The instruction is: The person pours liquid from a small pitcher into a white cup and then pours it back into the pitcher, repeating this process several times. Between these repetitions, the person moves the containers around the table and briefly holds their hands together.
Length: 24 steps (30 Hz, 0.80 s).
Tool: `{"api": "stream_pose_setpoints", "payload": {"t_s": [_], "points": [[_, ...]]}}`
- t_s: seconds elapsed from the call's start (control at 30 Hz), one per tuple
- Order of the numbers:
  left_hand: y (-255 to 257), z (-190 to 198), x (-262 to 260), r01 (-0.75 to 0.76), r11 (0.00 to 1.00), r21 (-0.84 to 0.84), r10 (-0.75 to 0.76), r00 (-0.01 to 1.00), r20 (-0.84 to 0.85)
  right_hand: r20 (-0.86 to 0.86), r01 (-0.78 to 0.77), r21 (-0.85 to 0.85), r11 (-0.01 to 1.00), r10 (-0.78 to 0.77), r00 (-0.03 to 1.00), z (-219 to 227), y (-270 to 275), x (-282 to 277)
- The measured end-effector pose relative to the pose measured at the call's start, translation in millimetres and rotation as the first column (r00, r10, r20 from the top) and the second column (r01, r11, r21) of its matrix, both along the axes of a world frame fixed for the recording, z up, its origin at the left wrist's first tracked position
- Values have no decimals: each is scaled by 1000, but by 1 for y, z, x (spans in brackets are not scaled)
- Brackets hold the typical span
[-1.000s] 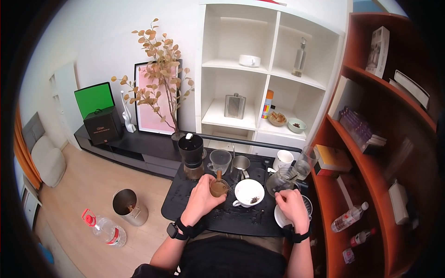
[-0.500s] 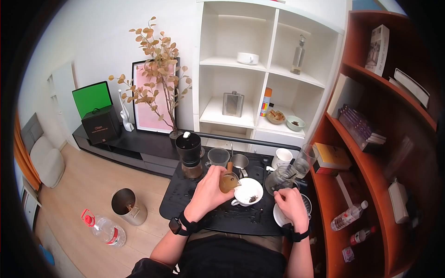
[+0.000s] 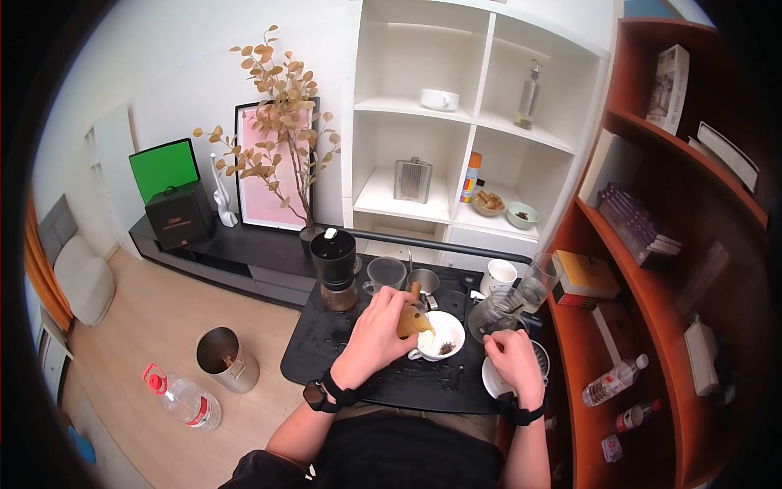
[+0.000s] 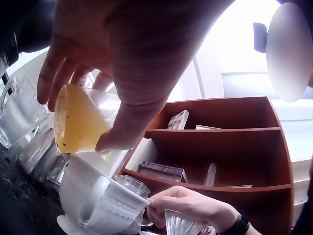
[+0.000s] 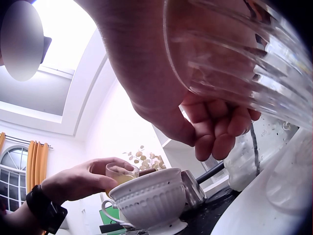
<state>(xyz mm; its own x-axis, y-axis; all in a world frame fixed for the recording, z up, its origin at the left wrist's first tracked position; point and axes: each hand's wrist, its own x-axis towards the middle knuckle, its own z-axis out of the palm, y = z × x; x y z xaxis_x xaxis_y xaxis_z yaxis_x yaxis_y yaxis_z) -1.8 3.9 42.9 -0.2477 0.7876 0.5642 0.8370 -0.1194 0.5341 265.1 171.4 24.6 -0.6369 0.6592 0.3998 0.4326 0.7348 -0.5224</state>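
Observation:
My left hand (image 3: 371, 338) grips a small glass pitcher (image 3: 413, 323) with a wooden handle, tilted over the left rim of a white teacup (image 3: 454, 324). Cloudy yellow-brown liquid (image 4: 78, 122) fills the pitcher's lower side and runs to its lip above the cup. Dark bits (image 3: 446, 347) lie inside the cup, which stands upright on the black tray (image 3: 326, 354). My right hand (image 3: 516, 363) hangs with loosely curled fingers over a white saucer (image 3: 490, 381), to the right of the cup, holding nothing. A ribbed clear glass (image 5: 230, 54) sits close by that wrist.
Behind the cup stand a coffee grinder (image 3: 335, 269), a clear glass cup (image 3: 385, 271), a metal pitcher (image 3: 423, 282), a white mug (image 3: 497, 277), a glass carafe (image 3: 489, 314) and a tall glass (image 3: 538, 281). A metal bin (image 3: 228, 359) and water bottle (image 3: 191, 406) are on the floor.
My left hand has carried the small glass pitcher rightward from the tray to the teacup and tipped it, so its liquid now reaches the lip. The right hand has stayed in place.

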Motion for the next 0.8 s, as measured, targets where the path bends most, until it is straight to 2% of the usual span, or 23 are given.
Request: {"api": "stream_pose_setpoints", "payload": {"t_s": [0.47, 0.67, 0.8], "points": [[4, 0, 5, 46, 999, -4, -47, 995, -87, 1, 6, 12, 1000, -6, 1000, 4, -4, 0], [5, 12, 6, 53, 998, 43, -45, 984, -170, 8, 10, 24, 1000, -10, 1000, 6, -4, 0], [5, 19, 3, 110, 993, 43, -96, 966, -242, 29, 6, 47, 999, -7, 1000, 4, -3, 2]]}}
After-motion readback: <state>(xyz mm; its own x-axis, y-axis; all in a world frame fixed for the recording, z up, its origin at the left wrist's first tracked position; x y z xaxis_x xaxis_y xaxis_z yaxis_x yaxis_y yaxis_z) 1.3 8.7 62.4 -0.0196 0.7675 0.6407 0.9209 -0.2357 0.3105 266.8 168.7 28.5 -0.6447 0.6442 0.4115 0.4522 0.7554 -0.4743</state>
